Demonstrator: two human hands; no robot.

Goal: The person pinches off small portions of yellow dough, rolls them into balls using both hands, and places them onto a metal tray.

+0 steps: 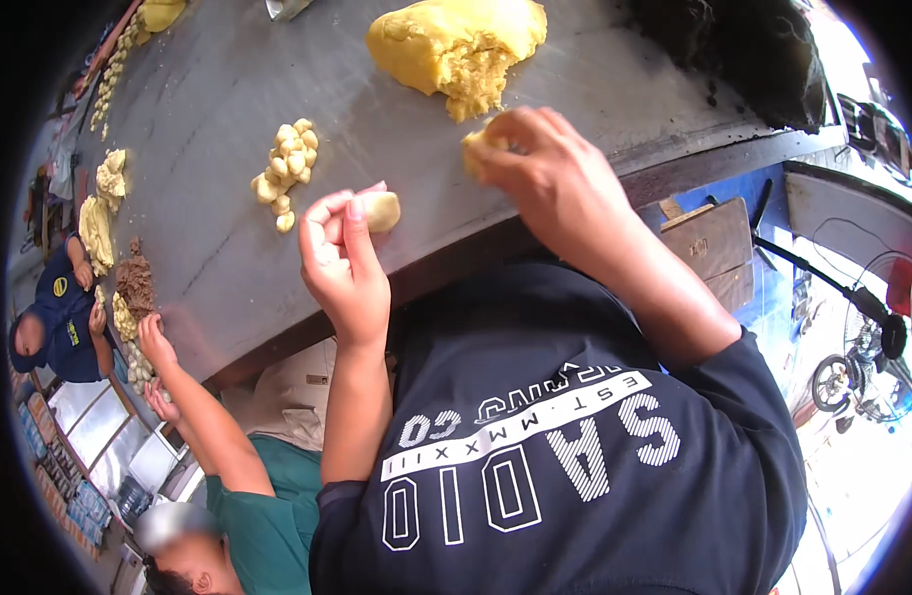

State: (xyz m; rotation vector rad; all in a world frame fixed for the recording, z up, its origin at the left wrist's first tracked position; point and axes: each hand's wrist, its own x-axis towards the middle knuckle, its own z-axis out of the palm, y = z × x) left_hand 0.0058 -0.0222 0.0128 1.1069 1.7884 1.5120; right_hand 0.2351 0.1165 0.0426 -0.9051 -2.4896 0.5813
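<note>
My left hand [339,253] holds a flattened pale dough piece [382,211] between thumb and fingers, raised near the front edge of the grey table [198,119]. My right hand [545,174], fingers curled, grips a small yellow dough piece [473,157], partly hidden by the fingers. Just beyond it sits a large yellow dough lump [446,40] with a torn, crumbly near side. A cluster of several small pale dough balls [285,167] lies to the left, beyond my left hand.
Co-workers' hands [157,347] [79,270] work at the left, among brown dough [135,278], yellow dough [97,233] and small balls. A dark mass [724,55] covers the table's far right. Cardboard [704,253] and a black pole [833,288] stand beyond the right edge.
</note>
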